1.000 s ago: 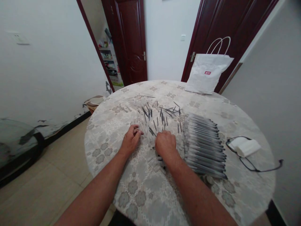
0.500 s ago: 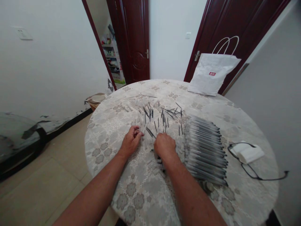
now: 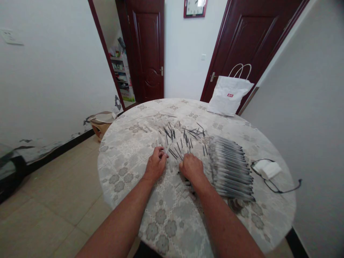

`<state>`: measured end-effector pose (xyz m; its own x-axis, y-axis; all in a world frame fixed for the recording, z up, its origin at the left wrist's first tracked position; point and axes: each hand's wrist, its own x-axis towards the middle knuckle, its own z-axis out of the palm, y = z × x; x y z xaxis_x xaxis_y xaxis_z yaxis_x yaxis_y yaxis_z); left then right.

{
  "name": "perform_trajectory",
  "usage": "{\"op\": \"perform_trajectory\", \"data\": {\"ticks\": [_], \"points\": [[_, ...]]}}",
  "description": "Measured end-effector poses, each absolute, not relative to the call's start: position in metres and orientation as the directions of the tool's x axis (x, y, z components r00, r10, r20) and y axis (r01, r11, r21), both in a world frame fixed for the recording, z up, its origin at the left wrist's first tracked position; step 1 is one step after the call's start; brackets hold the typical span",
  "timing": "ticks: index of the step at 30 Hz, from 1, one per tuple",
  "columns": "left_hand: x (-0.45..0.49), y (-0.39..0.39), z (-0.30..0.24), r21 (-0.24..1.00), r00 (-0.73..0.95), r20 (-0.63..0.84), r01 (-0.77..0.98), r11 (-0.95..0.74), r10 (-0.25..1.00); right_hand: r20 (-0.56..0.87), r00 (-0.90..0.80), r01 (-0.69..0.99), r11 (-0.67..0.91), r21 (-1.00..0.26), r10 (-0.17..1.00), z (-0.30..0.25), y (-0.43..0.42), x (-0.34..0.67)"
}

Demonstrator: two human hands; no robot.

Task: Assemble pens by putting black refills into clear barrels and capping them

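Observation:
Both my hands rest on a round table (image 3: 172, 222) with a floral cloth. My left hand (image 3: 156, 165) is curled, its fingertips pinched on a small clear part among scattered pieces. My right hand (image 3: 191, 167) is a loose fist just right of it, fingers hidden under the knuckles, touching small parts on the cloth. Beyond the hands lies a scatter of thin dark refills and clear tubes (image 3: 180, 138). To the right of my right hand a neat row of assembled pens (image 3: 231, 166) lies side by side.
A white paper bag (image 3: 228, 96) stands at the table's far edge by a dark red door. Black-framed glasses (image 3: 276, 182) and a folded white cloth (image 3: 267, 169) lie at the right. A low basket (image 3: 100, 123) sits on the tiled floor at the left.
The view has tilted up and back, so the clock above the wall shows. My hands have stayed together at the scattered parts, with the left fingers shifting slightly.

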<state>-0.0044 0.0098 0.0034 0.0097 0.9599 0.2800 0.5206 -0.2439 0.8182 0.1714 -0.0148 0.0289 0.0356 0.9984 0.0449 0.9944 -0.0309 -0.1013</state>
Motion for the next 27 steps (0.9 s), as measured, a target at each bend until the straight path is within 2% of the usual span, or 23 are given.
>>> {"op": "perform_trajectory", "data": {"ticks": [3, 5, 9, 12, 15, 20, 27], "points": [[-0.004, 0.01, 0.006, 0.854, -0.046, 0.291, 0.463, -0.237, 0.956, 0.123, 0.04, 0.995, -0.029, -0.091, 0.992, 0.028, -0.018, 0.172], [-0.003, 0.011, 0.007, 0.9, -0.059, 0.282, 0.362, -0.242, 0.958, 0.201, 0.03, 0.995, -0.009, -0.104, 0.979, 0.029, -0.019, 0.174], [0.0, 0.015, 0.009, 0.986, -0.105, 0.162, -0.019, -0.165, 0.981, 0.319, -0.062, 0.972, 0.129, -0.194, 0.946, 0.034, -0.02, 0.182], [-0.001, 0.019, 0.017, 0.954, -0.149, 0.047, -0.287, -0.089, 0.988, 0.37, -0.174, 0.914, 0.289, -0.284, 0.913, 0.037, -0.021, 0.188], [-0.003, 0.022, 0.031, 0.882, -0.138, -0.014, -0.469, -0.053, 0.99, 0.4, -0.225, 0.87, 0.368, -0.327, 0.889, 0.037, -0.021, 0.194], [-0.001, 0.031, 0.051, 0.796, -0.119, 0.016, -0.6, -0.085, 0.993, 0.409, -0.238, 0.861, 0.387, -0.331, 0.881, 0.033, -0.02, 0.199], [0.001, 0.036, 0.051, 0.757, -0.095, 0.042, -0.646, -0.094, 0.995, 0.451, -0.252, 0.846, 0.421, -0.327, 0.856, 0.021, -0.012, 0.203]]}}
